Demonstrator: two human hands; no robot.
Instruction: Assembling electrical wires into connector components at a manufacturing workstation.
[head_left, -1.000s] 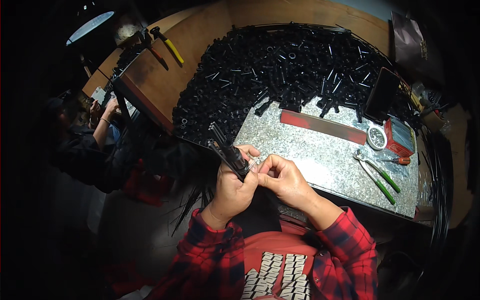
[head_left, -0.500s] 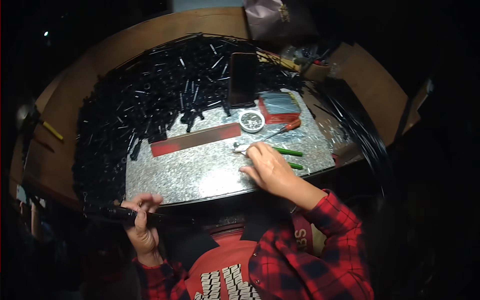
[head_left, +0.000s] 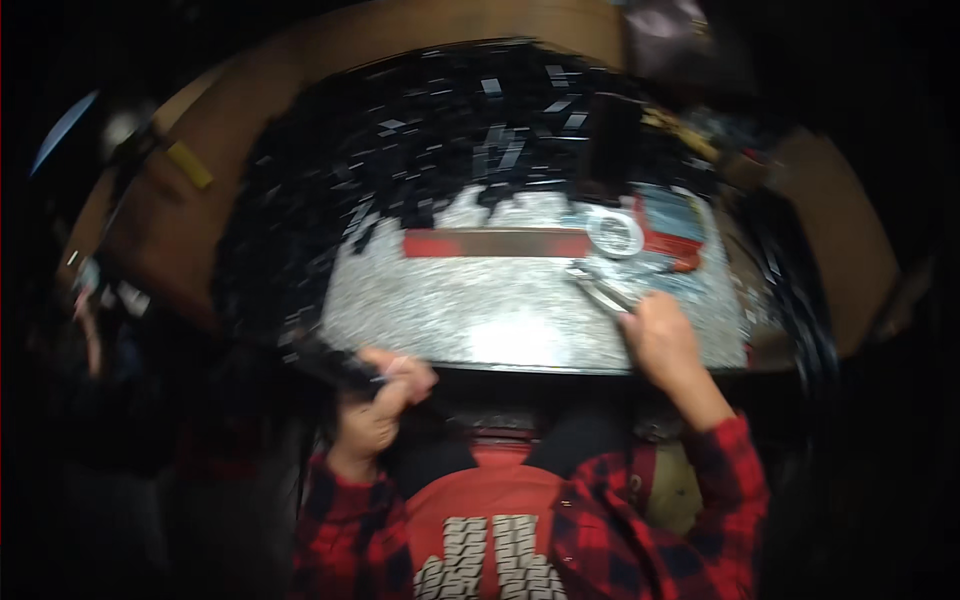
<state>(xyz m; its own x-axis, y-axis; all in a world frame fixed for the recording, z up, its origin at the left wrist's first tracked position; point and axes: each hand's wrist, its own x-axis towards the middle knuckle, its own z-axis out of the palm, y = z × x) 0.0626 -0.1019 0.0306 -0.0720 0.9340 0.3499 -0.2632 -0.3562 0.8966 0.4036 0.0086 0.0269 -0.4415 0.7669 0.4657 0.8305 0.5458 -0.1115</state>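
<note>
The picture is blurred by motion. My right hand (head_left: 665, 345) is closed round the handles of pliers (head_left: 600, 290), whose silver jaws point up and left over the speckled grey work board (head_left: 440, 310). My left hand (head_left: 385, 405), at the board's front left edge, is closed on a dark rod-like piece (head_left: 335, 362); its exact kind is smeared. Beyond the pliers stands a round white dish (head_left: 615, 232) with small bits in it. A long red and brown bar (head_left: 500, 243) lies across the board, left of the dish.
A big heap of black rod-like parts with shiny bits (head_left: 420, 150) covers the far and left side. A dark phone-like slab (head_left: 612, 145) stands among them. Right of the dish is a red box (head_left: 685, 250) of thin grey pieces. Black strands (head_left: 800, 280) hang at the right.
My right hand has picked the green-handled pliers up from the board and drawn back to the right. My left hand still holds the dark piece. The whole view has shifted.
</note>
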